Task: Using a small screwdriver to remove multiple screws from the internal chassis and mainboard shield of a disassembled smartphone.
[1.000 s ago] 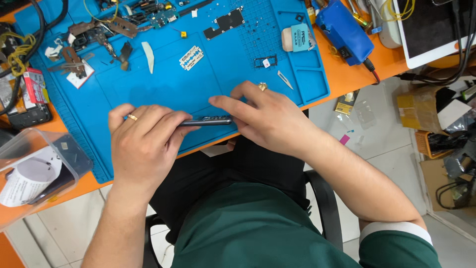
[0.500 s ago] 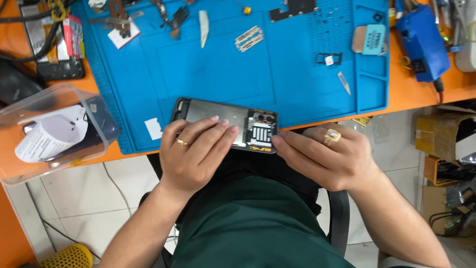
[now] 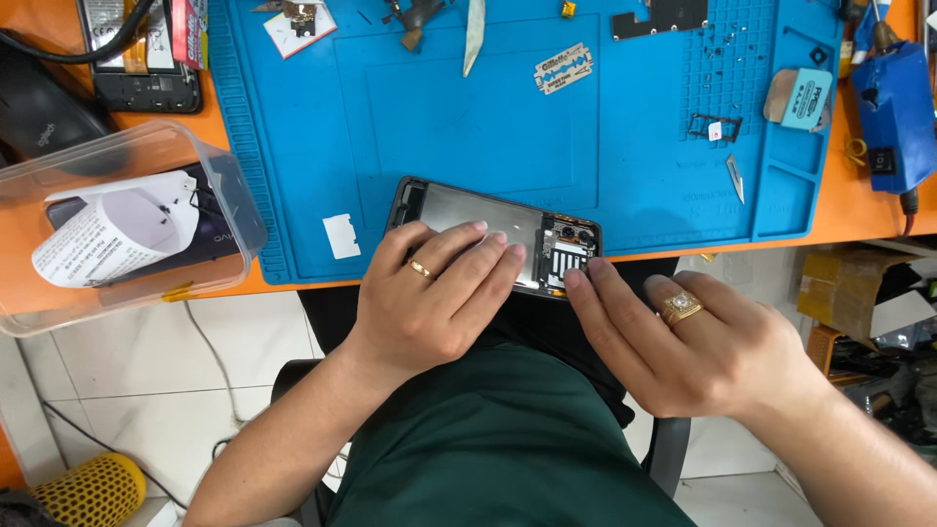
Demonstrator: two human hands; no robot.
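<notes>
An opened smartphone (image 3: 459, 210), its back cover off and its boards showing at the right end, lies flat at the near edge of the blue repair mat (image 3: 625, 137). My left hand (image 3: 429, 293) rests on top of it, fingers spread and pressing it down; a gold ring is on one finger. My right hand (image 3: 683, 342) is beside the phone's right end, with fingertips touching its lower right corner, holding nothing.
A clear plastic box (image 3: 146, 151) with a phone and rolled paper sits at the left on the orange desk (image 3: 39, 283). On the mat lie a razor blade (image 3: 563, 67), a white pick (image 3: 474, 27), small parts and a white sticker (image 3: 342, 236). A blue device (image 3: 893, 112) stands at the right.
The phone went from held on edge between both hands to lying flat on the mat. My left hand now presses it down; my right hand has let go and touches its corner.
</notes>
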